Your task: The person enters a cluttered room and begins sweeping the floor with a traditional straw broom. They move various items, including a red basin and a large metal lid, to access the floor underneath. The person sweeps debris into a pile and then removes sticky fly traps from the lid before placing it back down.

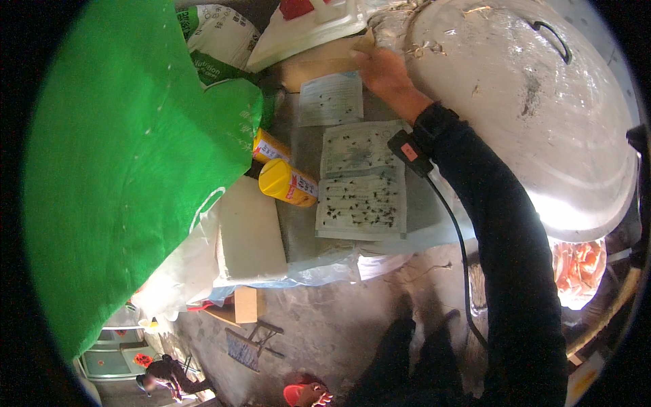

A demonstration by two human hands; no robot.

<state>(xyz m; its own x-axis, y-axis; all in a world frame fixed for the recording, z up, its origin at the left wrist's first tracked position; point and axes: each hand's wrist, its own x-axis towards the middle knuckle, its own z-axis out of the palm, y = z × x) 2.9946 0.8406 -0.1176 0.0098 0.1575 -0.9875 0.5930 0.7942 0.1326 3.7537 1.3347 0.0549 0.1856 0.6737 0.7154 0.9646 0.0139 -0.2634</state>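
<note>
My right hand (381, 71) grips the end of a brown cardboard piece (315, 71) beside the big lid. Just below it, a small sticky fly paper (330, 99) holds a few dark insects. A larger unfolded fly paper (362, 180), dotted with many dead flies, lies on the grey table surface (297, 224) beneath my forearm. Two yellow canisters, one in front (287, 183) and one behind (269, 146), lie tilted left of it. At the bottom edge is a hand, apparently my left hand (314, 394), beside a red object (294, 393); whether it holds that is unclear.
A large domed metal lid (498, 102) with a black handle fills the right. Green sheeting (117, 152) covers the left, near a white foam block (249, 229). A folding stool (246, 348) stands on the floor. Another person (170, 374) is in the background.
</note>
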